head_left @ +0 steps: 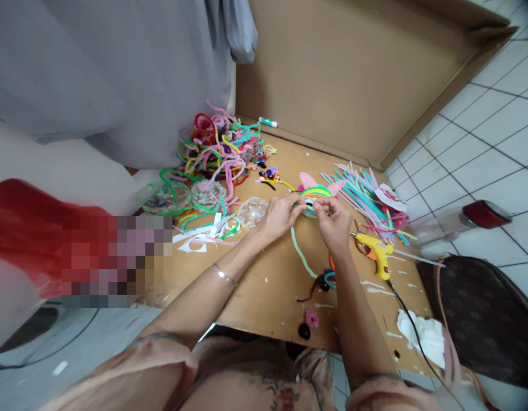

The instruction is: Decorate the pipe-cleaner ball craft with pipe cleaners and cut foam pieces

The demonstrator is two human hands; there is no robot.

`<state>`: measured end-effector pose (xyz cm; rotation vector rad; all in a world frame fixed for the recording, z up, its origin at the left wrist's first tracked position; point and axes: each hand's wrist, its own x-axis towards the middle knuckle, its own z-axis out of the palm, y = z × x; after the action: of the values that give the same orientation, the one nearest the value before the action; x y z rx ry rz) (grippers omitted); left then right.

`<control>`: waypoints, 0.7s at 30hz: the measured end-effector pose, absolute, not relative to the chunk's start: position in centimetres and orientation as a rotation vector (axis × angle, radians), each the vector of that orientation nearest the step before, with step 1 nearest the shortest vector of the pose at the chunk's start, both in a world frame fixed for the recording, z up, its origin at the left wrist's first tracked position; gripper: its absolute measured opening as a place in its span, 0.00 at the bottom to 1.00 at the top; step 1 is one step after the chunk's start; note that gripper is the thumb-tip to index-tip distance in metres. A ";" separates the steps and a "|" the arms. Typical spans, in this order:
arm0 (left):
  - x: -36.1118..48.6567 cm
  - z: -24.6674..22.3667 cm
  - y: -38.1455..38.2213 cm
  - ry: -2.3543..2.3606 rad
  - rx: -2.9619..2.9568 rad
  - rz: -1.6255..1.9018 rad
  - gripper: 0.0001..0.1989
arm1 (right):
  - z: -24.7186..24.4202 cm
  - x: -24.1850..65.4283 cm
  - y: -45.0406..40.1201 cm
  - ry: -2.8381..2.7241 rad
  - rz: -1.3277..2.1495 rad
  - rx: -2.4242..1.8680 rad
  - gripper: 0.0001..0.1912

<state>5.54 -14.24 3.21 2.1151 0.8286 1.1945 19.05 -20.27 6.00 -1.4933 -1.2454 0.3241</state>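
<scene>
My left hand [285, 216] and my right hand [333, 221] meet over the cardboard, fingers closed in a pinch on either side of a small pipe-cleaner figure [317, 192]. Green, yellow and orange bands arch across its top, and two pink ear shapes stick up from it. A small dark piece shows at its front between my fingertips; its kind is too small to tell. My fingers hide much of the figure. A pale green pipe cleaner [303, 254] lies below my left hand. Right of my right hand rests a yellow glue gun [378, 254].
Tangled pipe cleaners [221, 145] heap up at the back left, near clear plastic balls [252, 212]. Straight pipe cleaners [358, 194] lie at the back right. A glue stick [268, 122], white paper scraps [199, 240], a crumpled tissue [422, 337] and a brown bag [482, 314] surround the work area.
</scene>
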 end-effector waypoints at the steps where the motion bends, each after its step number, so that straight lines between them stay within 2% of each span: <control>1: 5.6 3.1 -14.2 0.801 2.111 1.208 0.06 | 6.0 19.2 -20.3 -1.237 0.342 -1.490 0.08; 4: 5.6 2.9 -14.2 0.722 2.058 1.224 0.05 | 6.1 19.4 -20.3 -1.209 0.379 -1.471 0.08; 12: 5.1 2.9 -13.5 0.629 2.072 1.147 0.14 | 6.0 19.7 -20.2 -1.230 0.408 -1.501 0.08; 21: 4.3 3.1 -12.4 0.510 2.142 1.069 0.12 | 6.2 20.1 -20.2 -1.213 0.516 -1.500 0.08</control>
<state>4.30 -12.43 3.14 2.1418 0.5096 1.0686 20.12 -20.15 6.19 -1.5000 -1.2131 0.5158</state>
